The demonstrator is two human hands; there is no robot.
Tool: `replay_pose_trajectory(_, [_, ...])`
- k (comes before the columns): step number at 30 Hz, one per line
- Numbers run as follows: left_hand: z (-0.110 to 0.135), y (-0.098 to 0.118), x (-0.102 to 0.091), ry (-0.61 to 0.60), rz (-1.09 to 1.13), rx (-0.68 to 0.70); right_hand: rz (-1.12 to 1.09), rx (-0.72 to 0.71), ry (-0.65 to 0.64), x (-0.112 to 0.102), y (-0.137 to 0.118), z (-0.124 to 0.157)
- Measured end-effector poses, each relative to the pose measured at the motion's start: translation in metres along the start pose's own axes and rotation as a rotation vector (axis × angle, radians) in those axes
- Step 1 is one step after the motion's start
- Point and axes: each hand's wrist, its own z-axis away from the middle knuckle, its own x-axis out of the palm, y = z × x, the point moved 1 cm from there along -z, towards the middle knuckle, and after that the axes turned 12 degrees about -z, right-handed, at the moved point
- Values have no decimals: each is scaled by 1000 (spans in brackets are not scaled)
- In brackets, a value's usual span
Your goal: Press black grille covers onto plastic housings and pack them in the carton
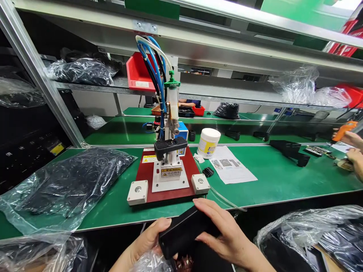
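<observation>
The press fixture (169, 166) stands ahead of the right hand (227, 238); bare mat (283, 177) opens rightward.

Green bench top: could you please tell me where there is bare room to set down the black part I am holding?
Widest free patch: green mat between the printed sheet and the black housings. A narrow strip lies between the red base and the bench's front edge. Crowded: plastic bag on the left, another person's hands far right.

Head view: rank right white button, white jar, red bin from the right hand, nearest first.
1. Button, on the base's right corner, just ahead of the right hand holding the black part.
2. Jar, farther back on the bench.
3. Red bin, on the back-left shelf.
</observation>
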Motion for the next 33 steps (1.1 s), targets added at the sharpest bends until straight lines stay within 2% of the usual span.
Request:
replay_pose_trajectory(3, [3, 2, -2, 130, -9, -8, -24, 11, 26, 4, 3, 1])
replay_pose_trajectory(6, [7, 6, -4, 353, -82, 159, -46, 36, 79, 7, 4, 1])
replay_pose_trajectory(12, [14, 9, -6, 368, -290, 426, -124, 103, 228, 11, 1, -8])
replay_pose_trajectory(15, [17, 18, -9, 530, -446, 544, -169, 109, 283, 13, -1, -20])
replay_pose_trajectory(17, [19, 30, -13, 626, -563, 629, -188, 91, 310, 13, -3, -32])
replay_pose_trajectory(21, [18, 79, -30, 655, -689, 765, -163, -25, 341, 6, -3, -65])
replay_pose_trajectory(25, [4, 153, -54, 622, -802, 890, -89, -129, 358, -8, 4, -116])
replay_pose_trajectory(28, [-14, 204, -70, 567, -870, 884, -40, -141, 417, -16, 19, -155])
replay_pose_trajectory(30, [-29, 227, -80, 519, -880, 847, -32, -129, 445, -19, 33, -175])
replay_pose_trajectory(33, [-48, 240, -93, 464, -894, 783, -38, -74, 448, -18, 53, -188])
